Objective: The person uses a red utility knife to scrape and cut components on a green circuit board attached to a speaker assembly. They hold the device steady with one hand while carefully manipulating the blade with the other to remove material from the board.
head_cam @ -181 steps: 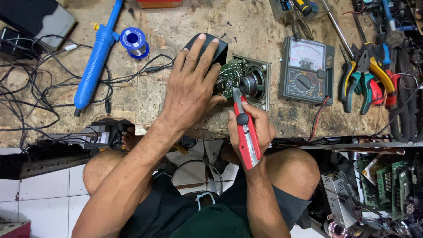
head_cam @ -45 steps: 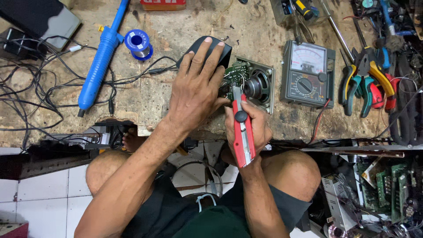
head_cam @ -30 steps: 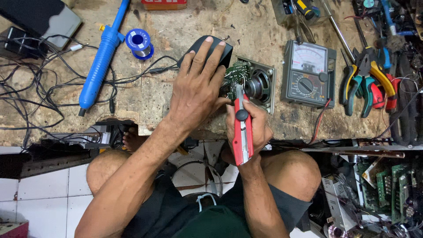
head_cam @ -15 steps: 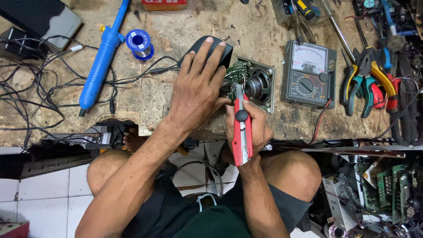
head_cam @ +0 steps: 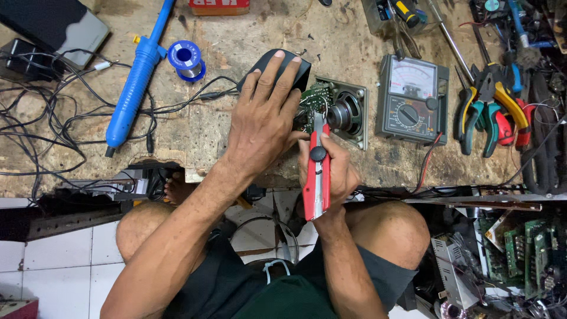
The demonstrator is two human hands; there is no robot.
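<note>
On the surface (head_cam: 236, 53), near the middle, the left hand (head_cam: 263, 127) lies flat with its fingers spread over a black case (head_cam: 276, 66). It presses down on the case and holds it. Just right of that hand sits a small green board (head_cam: 314, 101) with thin wires, and it touches a round speaker (head_cam: 347, 112) in a grey frame.

The right hand (head_cam: 333, 171) is closed around a red cutter (head_cam: 318, 171). The thumb rests on the black knob of the cutter. The tip of the cutter points to the far side and meets the green board.

Right of the speaker lies a grey meter (head_cam: 412, 100) with a dial. Further right are pliers (head_cam: 490, 112) with green, red and yellow grips, lying close together.

Left of the hands, a long blue pump (head_cam: 137, 80) lies tilted on the surface. Just beside it is a blue spool (head_cam: 186, 59) of solder. Black wires (head_cam: 53, 130) curl all over the left part. A dark box (head_cam: 56, 26) sits in the far left corner.

Near the bottom you can see the person's knees. At the bottom right, more green boards (head_cam: 520, 248) are stacked on a shelf.
</note>
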